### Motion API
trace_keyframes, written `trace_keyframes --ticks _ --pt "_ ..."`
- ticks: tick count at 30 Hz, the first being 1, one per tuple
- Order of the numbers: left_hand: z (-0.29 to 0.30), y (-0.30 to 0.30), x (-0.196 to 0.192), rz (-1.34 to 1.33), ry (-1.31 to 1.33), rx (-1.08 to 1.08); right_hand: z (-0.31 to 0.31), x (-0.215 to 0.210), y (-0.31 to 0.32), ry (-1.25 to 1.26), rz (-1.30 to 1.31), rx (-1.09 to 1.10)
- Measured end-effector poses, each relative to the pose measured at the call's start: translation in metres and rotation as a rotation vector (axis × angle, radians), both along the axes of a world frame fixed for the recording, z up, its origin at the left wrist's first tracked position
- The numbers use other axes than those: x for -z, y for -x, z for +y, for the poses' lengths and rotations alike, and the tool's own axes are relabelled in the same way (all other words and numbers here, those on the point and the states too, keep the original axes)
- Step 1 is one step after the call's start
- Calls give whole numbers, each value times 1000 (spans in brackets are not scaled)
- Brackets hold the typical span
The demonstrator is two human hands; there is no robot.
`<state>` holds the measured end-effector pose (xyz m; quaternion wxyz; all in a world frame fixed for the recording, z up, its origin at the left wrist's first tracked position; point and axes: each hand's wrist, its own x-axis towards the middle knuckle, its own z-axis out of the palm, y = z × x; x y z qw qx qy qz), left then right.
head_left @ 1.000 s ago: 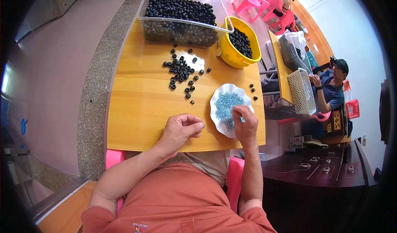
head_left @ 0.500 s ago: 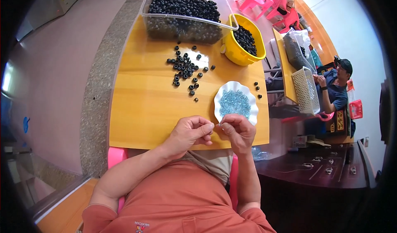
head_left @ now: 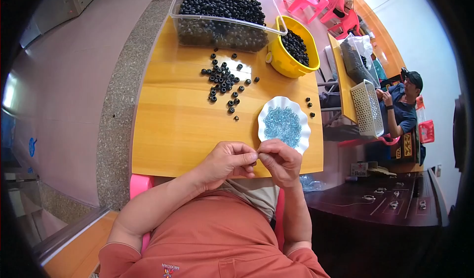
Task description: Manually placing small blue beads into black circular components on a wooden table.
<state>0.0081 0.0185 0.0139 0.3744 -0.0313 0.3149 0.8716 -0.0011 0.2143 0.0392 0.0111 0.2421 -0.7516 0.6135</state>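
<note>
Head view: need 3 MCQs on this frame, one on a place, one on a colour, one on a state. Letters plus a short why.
1. Where does the white scalloped plate lie?
A. on the floor
B. on the wooden table, right of the loose black rings
C. inside the clear bin

2. What colour is the bucket beside the clear bin?
A. yellow
B. green
C. white

3. How are the left hand and right hand placed?
A. both flat on the table, far apart
B. both inside the bucket
C. fingertips brought together at the near table edge, below the plate

Answers:
1 B: the plate sits on the tabletop, with the ring pile to its left.
2 A: the bucket's wall and rim are yellow.
3 C: the fingertips meet over something too small to identify.
</note>
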Motion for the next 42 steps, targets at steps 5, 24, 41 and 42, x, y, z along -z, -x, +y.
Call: trace_keyframes --ticks 5,24,41,42 --pt "3 -1 2 80 70 -33 6 0 1 -95 -129 -44" --pt "5 -6 -16 771 762 -338 9 -3 -3 -267 -348 3" --pt "6 -5 -4 536 589 -259 5 0 -9 -304 -83 11" --pt "6 -5 -7 591 601 -289 8 3 -10 -305 -83 12"
